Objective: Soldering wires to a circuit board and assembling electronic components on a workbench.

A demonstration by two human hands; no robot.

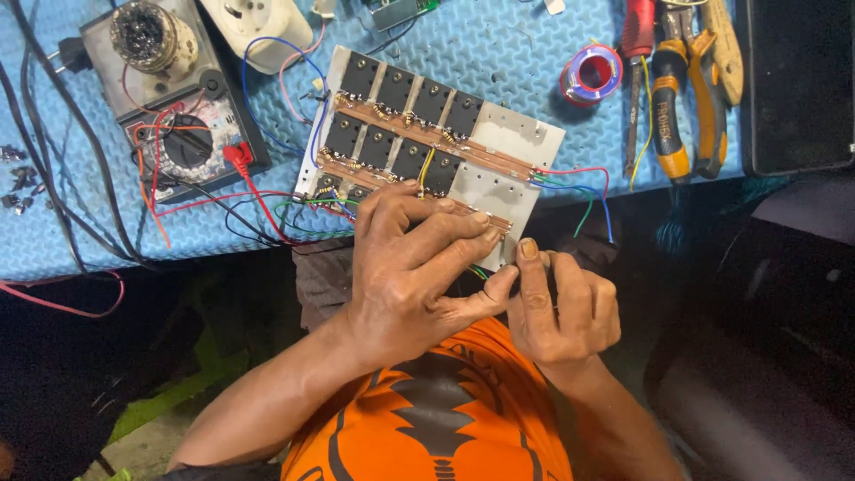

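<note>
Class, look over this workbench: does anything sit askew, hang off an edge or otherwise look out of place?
Yes. The metal plate carrying black components lies at a slant and juts past the near edge of the blue mat, held by the left hand and right hand. Loose wires tangle beside the multimeter.

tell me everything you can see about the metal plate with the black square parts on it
The metal plate is a flat, pale grey rectangle lying tilted on the blue mat, its near edge overhanging toward the person. Rows of black square components cover its left part, joined by copper strips with solder joints; the right part is bare with small holes. Coloured wires leave its sides. The left hand lies across its near edge, fingers on a copper strip; the right hand pinches at its near corner.
</note>
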